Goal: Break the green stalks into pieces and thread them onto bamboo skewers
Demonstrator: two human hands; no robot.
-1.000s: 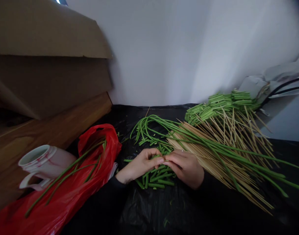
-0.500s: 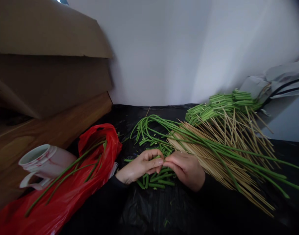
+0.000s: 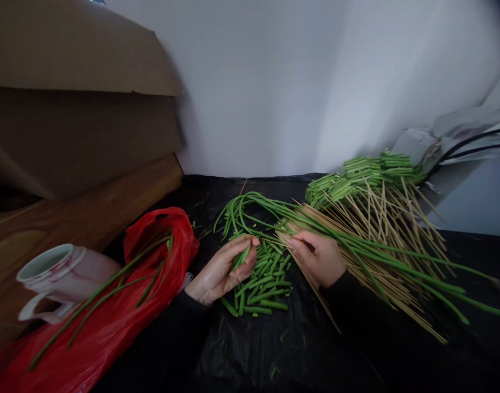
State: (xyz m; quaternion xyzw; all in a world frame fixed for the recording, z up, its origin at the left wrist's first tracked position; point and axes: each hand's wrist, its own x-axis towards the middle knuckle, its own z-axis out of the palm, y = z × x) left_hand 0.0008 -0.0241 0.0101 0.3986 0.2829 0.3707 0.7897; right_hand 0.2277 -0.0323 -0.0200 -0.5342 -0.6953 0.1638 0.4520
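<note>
Cut pieces of green long bean (image 3: 240, 258) lie in the curled fingers of my left hand (image 3: 223, 270), above a loose pile of cut bean pieces (image 3: 266, 286). My right hand (image 3: 319, 257) pinches a thin bamboo skewer (image 3: 272, 240), whose end points toward my left fingertips. Whether the skewer's tip has entered a bean piece is too small to tell. Beneath and beside my right hand spreads a heap of bamboo skewers (image 3: 391, 297). Whole long beans (image 3: 373, 252) lie across that heap, their far ends curving round behind the cut pieces.
Skewered bean bundles (image 3: 364, 172) are stacked by the wall at the back right. At left, a red plastic bag (image 3: 164, 284) holds several long stems, beside a tipped white mug (image 3: 86, 273). A cardboard box (image 3: 86, 136) stands behind them. Black plastic sheeting (image 3: 245, 355) covers the work surface.
My hands, together before, have parted. The right moved right and up to the skewers and now pinches one; the left shifted slightly left, opening its palm side to show the bean pieces.
</note>
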